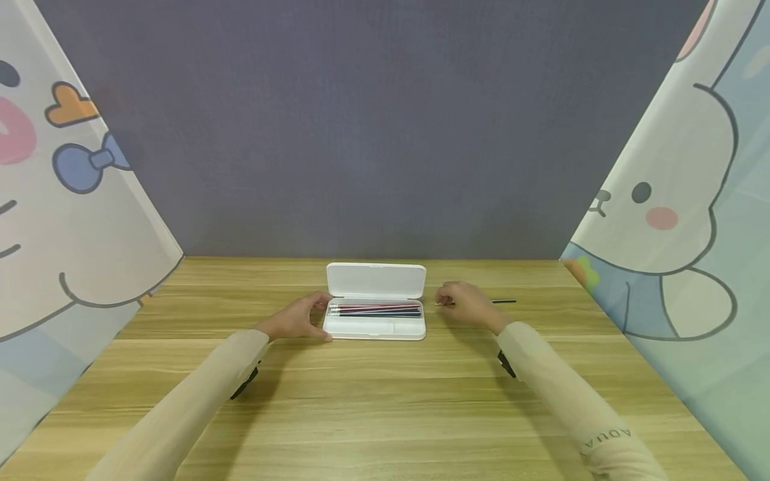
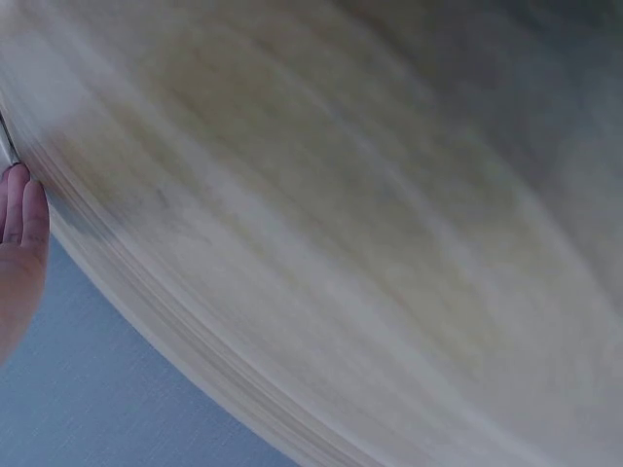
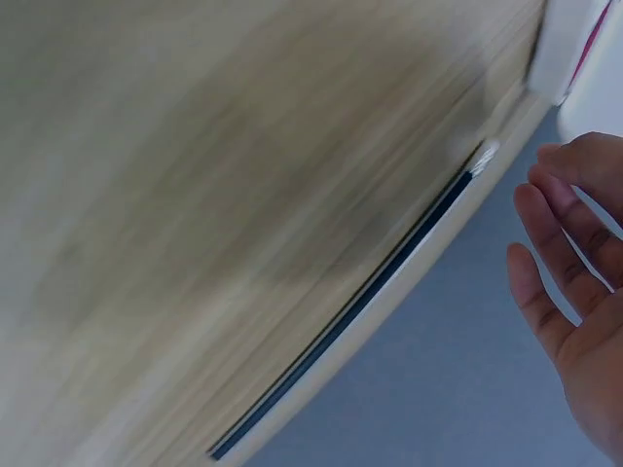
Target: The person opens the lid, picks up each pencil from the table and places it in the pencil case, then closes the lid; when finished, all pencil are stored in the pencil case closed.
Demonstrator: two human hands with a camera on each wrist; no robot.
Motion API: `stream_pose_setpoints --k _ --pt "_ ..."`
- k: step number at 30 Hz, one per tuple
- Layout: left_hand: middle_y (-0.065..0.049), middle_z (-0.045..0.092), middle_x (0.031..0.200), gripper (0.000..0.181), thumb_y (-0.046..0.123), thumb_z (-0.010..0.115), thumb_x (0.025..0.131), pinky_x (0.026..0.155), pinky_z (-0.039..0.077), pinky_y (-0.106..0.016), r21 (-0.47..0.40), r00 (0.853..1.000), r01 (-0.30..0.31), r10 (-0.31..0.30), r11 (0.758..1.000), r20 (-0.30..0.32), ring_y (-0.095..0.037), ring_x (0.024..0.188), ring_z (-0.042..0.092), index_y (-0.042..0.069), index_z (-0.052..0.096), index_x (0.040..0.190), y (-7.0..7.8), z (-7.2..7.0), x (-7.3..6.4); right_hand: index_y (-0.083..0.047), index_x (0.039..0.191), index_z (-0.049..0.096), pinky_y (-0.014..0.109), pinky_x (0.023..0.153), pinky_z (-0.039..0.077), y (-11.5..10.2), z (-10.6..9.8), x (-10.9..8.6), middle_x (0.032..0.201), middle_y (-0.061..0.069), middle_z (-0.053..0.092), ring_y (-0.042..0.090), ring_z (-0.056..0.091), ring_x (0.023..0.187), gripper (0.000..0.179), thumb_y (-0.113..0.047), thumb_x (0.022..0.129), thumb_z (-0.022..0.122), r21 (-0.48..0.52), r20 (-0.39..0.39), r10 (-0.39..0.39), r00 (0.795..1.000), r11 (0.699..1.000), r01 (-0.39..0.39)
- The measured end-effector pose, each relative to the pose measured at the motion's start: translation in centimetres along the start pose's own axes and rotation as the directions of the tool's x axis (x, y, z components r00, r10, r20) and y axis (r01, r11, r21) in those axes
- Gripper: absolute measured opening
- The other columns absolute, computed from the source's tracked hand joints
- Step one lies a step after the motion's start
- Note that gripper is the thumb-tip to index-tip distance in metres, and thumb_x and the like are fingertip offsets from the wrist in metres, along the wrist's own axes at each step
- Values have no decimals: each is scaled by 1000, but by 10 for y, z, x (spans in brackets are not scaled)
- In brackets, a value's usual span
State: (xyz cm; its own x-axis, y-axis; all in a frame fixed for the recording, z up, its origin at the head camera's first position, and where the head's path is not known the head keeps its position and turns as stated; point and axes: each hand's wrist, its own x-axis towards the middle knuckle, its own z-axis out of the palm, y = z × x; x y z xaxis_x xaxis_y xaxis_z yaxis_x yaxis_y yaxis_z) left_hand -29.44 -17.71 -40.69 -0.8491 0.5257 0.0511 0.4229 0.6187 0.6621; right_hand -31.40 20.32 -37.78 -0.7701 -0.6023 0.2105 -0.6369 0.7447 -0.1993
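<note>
A white pencil case (image 1: pixel 361 327) lies with its lid (image 1: pixel 375 280) raised at the back. Several pencils (image 1: pixel 379 310), dark and red with pale ends, fill its rear compartment. My left hand (image 1: pixel 295 318) holds the case's left end, thumb at the front corner and fingers at the back. In the left wrist view only part of that hand (image 2: pixel 21 233) shows. A dark pencil (image 3: pixel 341 321) with a pale end lies on the table to the right of the case. Over its pale end is my right hand (image 1: pixel 466 304), fingers loosely bent and apart from the pencil.
The case stands on a wood-grain table (image 1: pixel 373 407). A dark grey panel (image 1: pixel 373 133) rises behind the table's far edge. Cartoon-printed sheets (image 1: pixel 680 200) flank it at both sides.
</note>
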Motion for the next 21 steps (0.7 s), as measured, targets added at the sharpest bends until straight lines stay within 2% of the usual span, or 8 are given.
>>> stream_pose_setpoints --k 10,21 --pt "-16 53 123 80 29 83 64 96 42 -49 13 1000 5 -5 1000 0 -33 113 50 3 42 128 -1 0 -1 -8 88 69 36 69 52 28 3 -6 84 3 66 18 61 77 17 1 74 67 -13 4 76 997 997 -75" --pt "-16 52 124 81 30 82 65 97 41 -49 23 1000 17 -17 1000 6 -33 114 49 2 41 129 2 0 0 -9 87 67 37 69 52 45 4 -9 84 3 66 19 61 77 16 0 73 68 -32 24 125 992 992 -124"
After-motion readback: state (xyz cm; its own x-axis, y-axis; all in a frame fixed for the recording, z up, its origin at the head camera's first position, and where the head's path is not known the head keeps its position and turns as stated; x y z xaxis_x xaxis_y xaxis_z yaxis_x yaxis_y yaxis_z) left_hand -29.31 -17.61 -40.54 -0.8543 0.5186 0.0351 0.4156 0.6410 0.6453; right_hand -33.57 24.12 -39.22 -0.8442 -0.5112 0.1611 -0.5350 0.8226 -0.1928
